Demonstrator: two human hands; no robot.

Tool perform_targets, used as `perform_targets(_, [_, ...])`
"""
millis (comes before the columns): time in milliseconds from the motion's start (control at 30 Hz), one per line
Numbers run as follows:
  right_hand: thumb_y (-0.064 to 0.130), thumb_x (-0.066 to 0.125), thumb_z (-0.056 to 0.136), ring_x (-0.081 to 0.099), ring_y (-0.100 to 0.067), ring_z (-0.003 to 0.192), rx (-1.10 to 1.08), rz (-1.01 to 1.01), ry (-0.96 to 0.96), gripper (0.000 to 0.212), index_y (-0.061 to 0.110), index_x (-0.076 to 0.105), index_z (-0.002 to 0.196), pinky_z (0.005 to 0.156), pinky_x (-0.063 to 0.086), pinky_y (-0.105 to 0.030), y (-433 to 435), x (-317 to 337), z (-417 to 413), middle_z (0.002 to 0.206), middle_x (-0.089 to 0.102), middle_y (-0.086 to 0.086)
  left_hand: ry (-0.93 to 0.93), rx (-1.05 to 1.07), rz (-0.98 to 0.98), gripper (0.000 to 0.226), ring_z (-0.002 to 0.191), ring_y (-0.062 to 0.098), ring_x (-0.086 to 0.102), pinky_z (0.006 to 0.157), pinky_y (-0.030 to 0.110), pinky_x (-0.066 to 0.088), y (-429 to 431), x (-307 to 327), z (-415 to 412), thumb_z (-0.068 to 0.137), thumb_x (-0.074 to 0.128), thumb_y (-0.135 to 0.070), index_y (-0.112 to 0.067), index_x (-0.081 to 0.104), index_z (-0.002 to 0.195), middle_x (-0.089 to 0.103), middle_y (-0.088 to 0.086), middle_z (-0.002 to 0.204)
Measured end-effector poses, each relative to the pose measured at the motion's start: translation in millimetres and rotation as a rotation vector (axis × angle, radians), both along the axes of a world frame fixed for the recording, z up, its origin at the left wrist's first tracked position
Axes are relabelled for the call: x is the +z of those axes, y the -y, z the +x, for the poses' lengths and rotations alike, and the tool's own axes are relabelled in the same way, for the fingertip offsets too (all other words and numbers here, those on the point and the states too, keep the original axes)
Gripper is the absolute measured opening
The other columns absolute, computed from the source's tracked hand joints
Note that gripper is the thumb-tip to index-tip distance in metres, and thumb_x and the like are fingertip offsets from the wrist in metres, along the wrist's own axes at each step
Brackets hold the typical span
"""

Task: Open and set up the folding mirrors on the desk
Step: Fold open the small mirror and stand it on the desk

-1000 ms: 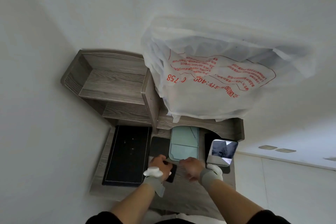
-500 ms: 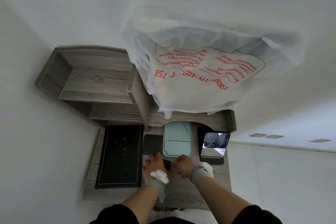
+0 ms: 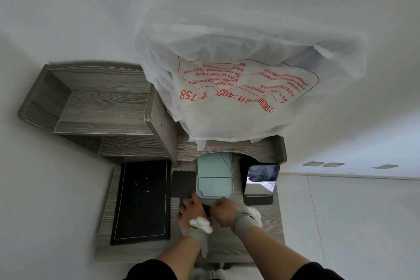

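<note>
At six o'clock on the desk (image 3: 268,234), curled fingers of the right hand (image 3: 223,211) pinch a small dark folded mirror (image 3: 206,208), the left hand (image 3: 190,210) gripping unclearly; likely light, stiff, breakable, best held by its edges.

head cam | worn, wide-angle | looks steeply down | close above desk (image 3: 270,234) | single view

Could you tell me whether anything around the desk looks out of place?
Only the big white plastic bag: it slumps on the shelf unit, overhanging the green folding mirror below. Nothing looks spilled or broken.
</note>
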State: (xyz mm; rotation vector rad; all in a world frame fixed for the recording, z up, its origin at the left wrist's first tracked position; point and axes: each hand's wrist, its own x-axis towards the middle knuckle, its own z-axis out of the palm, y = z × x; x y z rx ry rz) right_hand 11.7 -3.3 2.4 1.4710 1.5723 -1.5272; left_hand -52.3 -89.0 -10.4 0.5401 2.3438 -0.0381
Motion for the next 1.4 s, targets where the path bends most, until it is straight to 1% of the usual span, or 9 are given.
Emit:
perform_targets(100, [0.021, 0.06, 0.082, 0.051, -0.023, 0.077, 0.006, 0.008, 0.009, 0.007, 0.019, 0.053, 0.08, 0.056, 0.039, -0.026, 1, -1, 5, 0.085, 0.058, -0.008, -0.023, -0.001, 0.006, 0.064, 0.13, 0.03, 0.044, 0.103, 0.038, 0.044, -1, -2, 3, 0.096, 0.05, -0.032, -0.017, 0.017, 0.149, 0.038, 0.012, 0.14])
perform_targets(267, [0.025, 0.058, 0.084, 0.053, -0.023, 0.085, 0.016, -0.004, 0.009, 0.013, 0.019, 0.053, 0.095, 0.062, 0.044, -0.026, -1, -2, 9, 0.095, 0.059, -0.008, 0.031, 0.02, 0.006, 0.071, 0.132, 0.031, 0.041, 0.104, 0.039, 0.042, -4, -1, 6, 0.094, 0.052, -0.034, -0.016, 0.014, 0.151, 0.034, 0.012, 0.146])
perform_targets(333, [0.025, 0.057, 0.086, 0.055, -0.024, 0.081, 0.011, -0.006, -0.008, 0.006, 0.019, 0.057, 0.086, 0.063, 0.042, -0.028, -1, -4, 9, 0.09, 0.061, -0.009, 0.062, 0.04, 0.014, 0.074, 0.132, 0.032, 0.041, 0.104, 0.04, 0.041, -4, 0, 5, 0.089, 0.056, -0.037, -0.015, 0.018, 0.149, 0.035, 0.012, 0.144])
perform_targets(433, [0.022, 0.055, 0.09, 0.055, -0.021, 0.065, -0.026, -0.038, -0.05, 0.019, 0.019, 0.059, 0.072, 0.058, 0.042, -0.028, -2, -4, 9, 0.074, 0.06, -0.006, 0.081, 0.121, 0.051, 0.069, 0.128, 0.031, 0.043, 0.101, 0.04, 0.043, -9, 6, 5, 0.081, 0.06, -0.04, -0.015, 0.031, 0.139, 0.04, 0.01, 0.136])
perform_targets(667, [0.014, 0.051, 0.099, 0.049, -0.016, 0.05, -0.239, -0.097, -0.154, 0.025, 0.016, 0.061, 0.076, 0.048, 0.044, -0.023, -7, 3, 13, 0.064, 0.053, -0.006, 0.148, 0.183, 0.125, 0.073, 0.126, 0.032, 0.048, 0.101, 0.04, 0.046, -12, 28, -3, 0.073, 0.067, -0.053, -0.011, 0.044, 0.129, 0.044, 0.011, 0.131])
perform_targets(867, [0.018, 0.049, 0.101, 0.057, -0.02, 0.064, -0.363, -0.152, -0.214, 0.023, 0.014, 0.062, 0.082, 0.058, 0.049, -0.027, -15, 12, 11, 0.076, 0.058, -0.008, 0.161, 0.219, 0.2, 0.08, 0.122, 0.031, 0.053, 0.098, 0.038, 0.049, -24, 44, -11, 0.07, 0.07, -0.053, -0.012, 0.046, 0.134, 0.046, 0.011, 0.131])
perform_targets(1033, [0.024, 0.048, 0.101, 0.066, -0.031, 0.09, -0.575, -0.308, -0.275, 0.027, 0.005, 0.065, 0.111, 0.087, 0.056, -0.046, -26, 21, 8, 0.103, 0.067, -0.019, 0.397, 0.29, 0.364, 0.074, 0.098, 0.019, 0.063, 0.083, 0.025, 0.051, -35, 50, -20, 0.067, 0.075, -0.046, -0.012, 0.054, 0.129, 0.062, 0.001, 0.11])
perform_targets(1133, [0.028, 0.054, 0.098, 0.069, -0.034, 0.093, -0.644, -0.369, -0.306, 0.031, 0.004, 0.067, 0.112, 0.085, 0.058, -0.046, -32, 29, 8, 0.108, 0.07, -0.021, 0.512, 0.401, 0.445, 0.075, 0.099, 0.019, 0.065, 0.078, 0.02, 0.049, -41, 50, -23, 0.068, 0.08, -0.037, -0.015, 0.051, 0.133, 0.065, 0.005, 0.113])
perform_targets(1400, [0.037, 0.064, 0.084, 0.069, -0.038, 0.095, -0.616, -0.392, -0.366, 0.035, 0.011, 0.073, 0.106, 0.079, 0.059, -0.047, -41, 31, 13, 0.103, 0.073, -0.019, 0.746, 0.589, 0.587, 0.051, 0.104, 0.029, 0.067, 0.097, 0.045, 0.054, -45, 57, -36, 0.078, 0.079, -0.015, -0.007, 0.061, 0.125, 0.066, 0.019, 0.116])
